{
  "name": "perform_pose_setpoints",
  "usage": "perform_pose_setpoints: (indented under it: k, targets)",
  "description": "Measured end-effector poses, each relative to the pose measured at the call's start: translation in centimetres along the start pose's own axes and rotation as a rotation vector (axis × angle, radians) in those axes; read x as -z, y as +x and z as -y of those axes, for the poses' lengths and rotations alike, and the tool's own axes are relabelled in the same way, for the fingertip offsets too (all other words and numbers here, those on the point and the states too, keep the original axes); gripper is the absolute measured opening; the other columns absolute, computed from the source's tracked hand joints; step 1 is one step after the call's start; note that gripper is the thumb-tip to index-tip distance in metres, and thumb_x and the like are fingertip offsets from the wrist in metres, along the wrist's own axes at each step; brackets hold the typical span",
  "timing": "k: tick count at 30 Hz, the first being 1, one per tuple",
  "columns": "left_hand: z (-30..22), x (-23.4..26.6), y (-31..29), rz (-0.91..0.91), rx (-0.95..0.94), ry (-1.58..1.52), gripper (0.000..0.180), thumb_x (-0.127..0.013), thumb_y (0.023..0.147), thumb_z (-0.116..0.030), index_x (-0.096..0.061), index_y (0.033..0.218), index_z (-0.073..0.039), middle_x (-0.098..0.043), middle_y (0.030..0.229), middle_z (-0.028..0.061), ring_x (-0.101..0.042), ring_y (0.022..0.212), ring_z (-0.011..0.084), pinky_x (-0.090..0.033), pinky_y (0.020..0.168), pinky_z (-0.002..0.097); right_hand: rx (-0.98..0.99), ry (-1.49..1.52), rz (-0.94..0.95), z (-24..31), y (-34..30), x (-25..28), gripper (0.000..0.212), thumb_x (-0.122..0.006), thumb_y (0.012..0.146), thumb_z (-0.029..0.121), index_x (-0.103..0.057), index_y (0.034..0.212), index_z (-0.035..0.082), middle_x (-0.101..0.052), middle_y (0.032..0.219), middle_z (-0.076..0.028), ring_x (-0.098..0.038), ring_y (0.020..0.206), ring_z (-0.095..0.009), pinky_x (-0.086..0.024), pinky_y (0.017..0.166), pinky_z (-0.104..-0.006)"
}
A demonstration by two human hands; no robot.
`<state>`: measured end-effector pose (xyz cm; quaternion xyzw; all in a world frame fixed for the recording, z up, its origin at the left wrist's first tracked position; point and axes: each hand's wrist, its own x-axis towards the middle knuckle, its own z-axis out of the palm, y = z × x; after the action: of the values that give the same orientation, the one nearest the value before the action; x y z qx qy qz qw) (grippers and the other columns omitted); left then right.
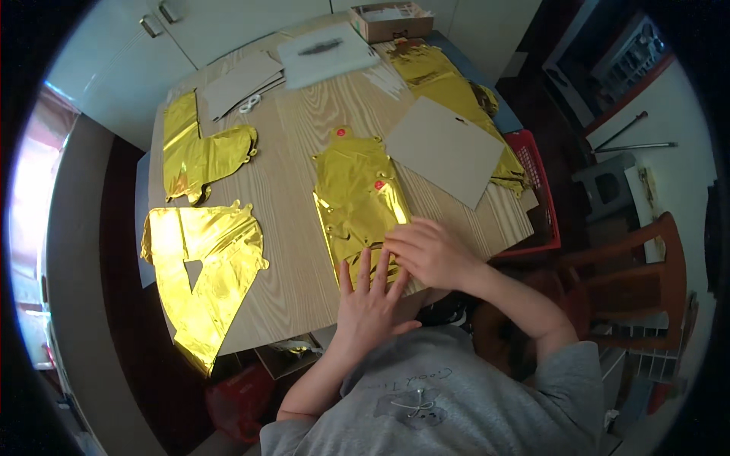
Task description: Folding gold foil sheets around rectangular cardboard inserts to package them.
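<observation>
A flat, uninflated gold foil balloon (352, 171) with small tabs lies on the table in front of me, partly folded. Two red round stickers show on it, one on its top tab (341, 132) and another on its right side (379, 185). My left hand (368, 300) rests on its near end, fingers spread flat. Close beside that hand, my right hand (430, 254) has its fingers bent and pressed together at the foil's near right edge, seemingly pinching it; the fingertips are partly hidden. Two more flat gold foil balloons, one far left (201, 148) and one near left (205, 262), lie apart from my hands.
A light grey card (447, 150) lies to the right, partly over more gold foil (441, 80). White-handled scissors (249, 104), stacked card sheets (242, 82) and a clear plastic packet (325, 55) lie at the back, near a cardboard box (391, 24). A red crate (541, 190) and wooden chair (639, 277) stand right.
</observation>
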<state>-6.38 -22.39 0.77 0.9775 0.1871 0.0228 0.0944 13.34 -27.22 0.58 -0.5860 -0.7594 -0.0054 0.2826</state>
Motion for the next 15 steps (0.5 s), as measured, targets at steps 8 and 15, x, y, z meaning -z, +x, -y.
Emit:
perform_pose_setpoints:
  k: [8,15]
  targets:
    - [-0.1,0.1,0.0,-0.012,-0.008,0.023,0.106,-0.066,0.063,-0.075,-0.040,0.146,-0.014,-0.031,0.151,0.0215,-0.022,0.141,0.0456,-0.013,0.111,0.0653,-0.119,-0.167,0.010,1.3,-3.3,-0.6,0.033,-0.057,0.087,0.019,-0.064,0.113,-0.001,-0.061,0.121,-0.013,-0.053,0.123,-0.027,-0.033,0.110,-0.0504]
    - [-0.2,-0.4,-0.1,-0.039,0.033,-0.025,0.109,-0.066,0.064,-0.073,-0.037,0.146,-0.007,-0.032,0.149,0.0247,-0.025,0.140,0.0459,-0.015,0.110,0.0653,-0.151,-0.201,-0.012,1.2,-3.9,-0.9,0.036,-0.058,0.088,0.021,-0.064,0.115,-0.002,-0.062,0.123,-0.014,-0.051,0.126,-0.030,-0.030,0.111,-0.0534]
